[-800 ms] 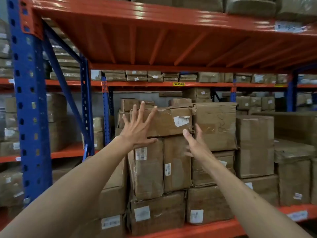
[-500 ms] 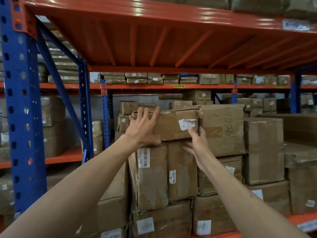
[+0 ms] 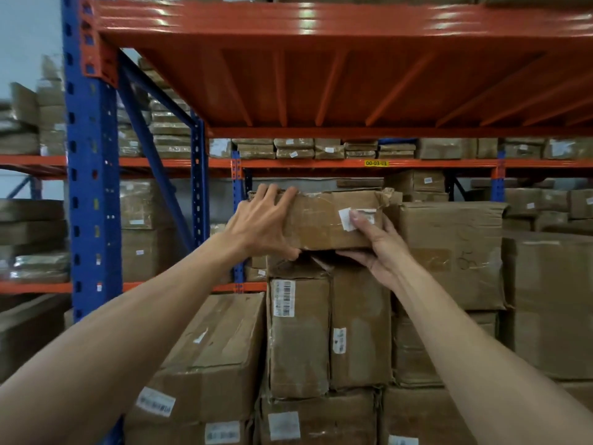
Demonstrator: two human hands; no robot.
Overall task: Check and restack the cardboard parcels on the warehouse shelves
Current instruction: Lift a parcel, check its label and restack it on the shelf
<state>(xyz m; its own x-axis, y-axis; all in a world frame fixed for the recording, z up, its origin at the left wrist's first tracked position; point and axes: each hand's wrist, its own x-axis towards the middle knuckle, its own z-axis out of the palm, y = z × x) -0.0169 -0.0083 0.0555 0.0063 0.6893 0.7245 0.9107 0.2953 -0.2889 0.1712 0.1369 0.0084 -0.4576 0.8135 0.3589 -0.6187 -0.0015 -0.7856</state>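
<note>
Cardboard parcel [image 3: 321, 220] gripped: left hand [image 3: 260, 226] over top corner, right hand [image 3: 375, 248] underneath.

Head view, close before shelves [image 3: 353, 25]

A worn brown cardboard parcel [image 3: 324, 220] is lying flat and lengthwise atop the stack; its white label [image 3: 348, 218] is facing outward, its right end torn. It is sitting on two upright parcels [image 3: 327, 329] standing side by side, crumpled at their tops.
</note>
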